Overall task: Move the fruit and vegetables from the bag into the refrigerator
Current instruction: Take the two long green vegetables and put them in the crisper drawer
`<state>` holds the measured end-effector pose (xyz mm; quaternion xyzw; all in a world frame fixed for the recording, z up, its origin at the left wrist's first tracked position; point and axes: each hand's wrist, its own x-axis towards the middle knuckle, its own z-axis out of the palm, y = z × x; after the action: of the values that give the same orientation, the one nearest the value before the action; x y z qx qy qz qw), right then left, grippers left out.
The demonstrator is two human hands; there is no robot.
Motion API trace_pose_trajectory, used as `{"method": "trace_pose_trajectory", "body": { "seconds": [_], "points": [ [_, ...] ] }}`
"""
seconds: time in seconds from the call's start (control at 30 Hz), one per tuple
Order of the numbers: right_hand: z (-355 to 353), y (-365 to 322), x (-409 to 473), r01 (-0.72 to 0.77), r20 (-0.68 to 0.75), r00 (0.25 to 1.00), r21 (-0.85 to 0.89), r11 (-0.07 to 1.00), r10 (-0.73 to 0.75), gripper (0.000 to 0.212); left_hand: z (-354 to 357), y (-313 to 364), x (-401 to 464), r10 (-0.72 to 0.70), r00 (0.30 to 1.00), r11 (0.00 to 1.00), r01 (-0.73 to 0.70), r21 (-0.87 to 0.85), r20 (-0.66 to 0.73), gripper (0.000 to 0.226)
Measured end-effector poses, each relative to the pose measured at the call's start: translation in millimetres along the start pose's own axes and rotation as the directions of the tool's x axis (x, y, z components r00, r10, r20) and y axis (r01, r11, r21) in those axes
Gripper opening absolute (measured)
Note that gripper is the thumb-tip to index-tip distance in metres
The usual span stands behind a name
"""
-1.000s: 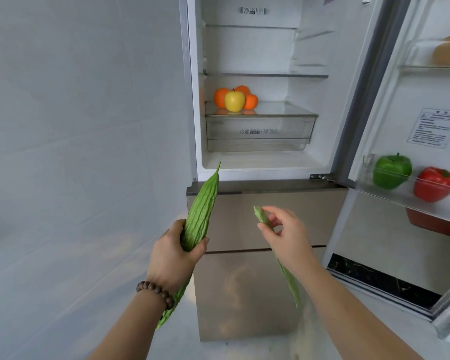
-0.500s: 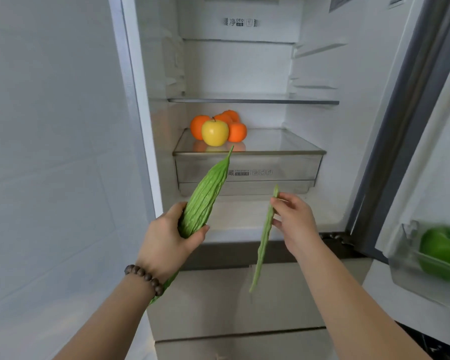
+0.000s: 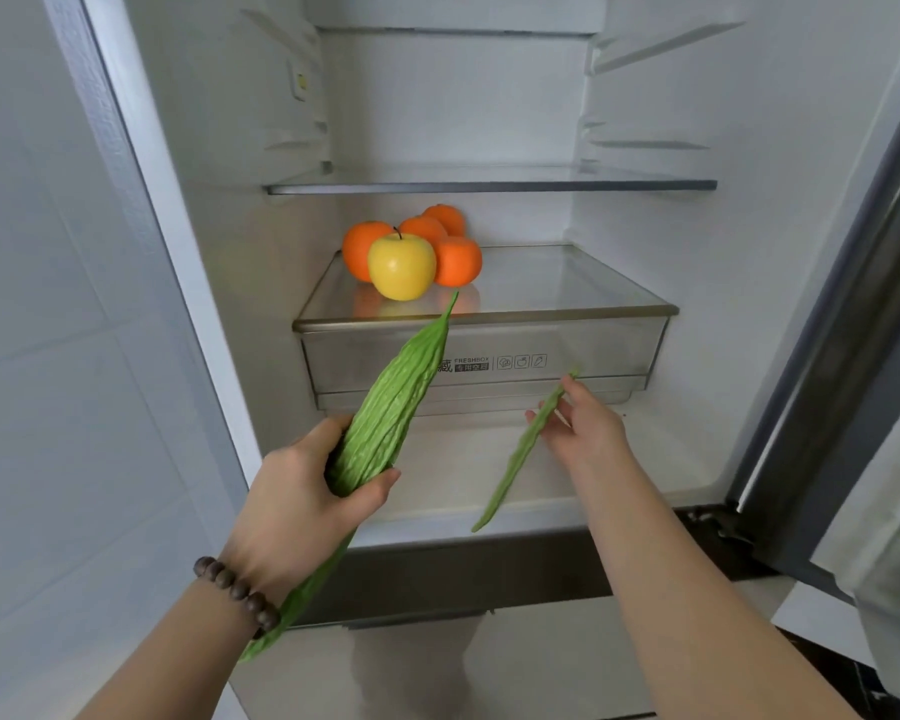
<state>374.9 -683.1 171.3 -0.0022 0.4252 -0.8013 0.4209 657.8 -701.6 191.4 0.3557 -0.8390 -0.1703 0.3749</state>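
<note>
While four oranges (image 3: 359, 246) and one apple (image 3: 401, 265) sit inside, the left hand (image 3: 302, 506) grips one gourd (image 3: 385, 413); the right hand (image 3: 588, 428) pinches one bean pod (image 3: 515, 459).

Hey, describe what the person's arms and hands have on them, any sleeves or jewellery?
Both forearms are bare, with no sleeves in view. The left wrist carries a bracelet of round dark brown beads. The left hand and right hand wear no gloves, and no rings or watch are visible.
</note>
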Motion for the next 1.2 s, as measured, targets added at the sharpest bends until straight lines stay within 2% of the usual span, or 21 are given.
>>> {"method": "trace_pose_trajectory", "body": {
  "seconds": [0.2,0.47,1.03,1.2],
  "points": [
    [2.9,5.4,5.0,0.013,0.021,1.000,0.100,0.995,-0.015,0.008,-1.0,-5.9,0.7,0.011,1.000,0.999,-0.009,-0.042,0.028,0.041],
    [-4.6,13.0,-11.3,0.057,0.044,0.997,0.135,0.989,-0.063,0.009,-6.3,-7.9,-11.1,-0.005,1.000,0.999,0.006,-0.044,0.026,0.038],
    [-43.1,30.9,-132.1,0.127,-0.048,0.991,0.167,0.978,-0.121,0.009,-50.7,-0.2,-86.8,0.009,0.998,0.994,-0.002,-0.106,0.067,0.026],
    [-43.6,30.8,-152.8,0.119,-0.012,0.993,0.132,0.984,-0.118,0.012,-61.7,-4.4,-104.2,-0.004,0.998,0.991,0.012,-0.133,0.063,0.029]
  ]
}}
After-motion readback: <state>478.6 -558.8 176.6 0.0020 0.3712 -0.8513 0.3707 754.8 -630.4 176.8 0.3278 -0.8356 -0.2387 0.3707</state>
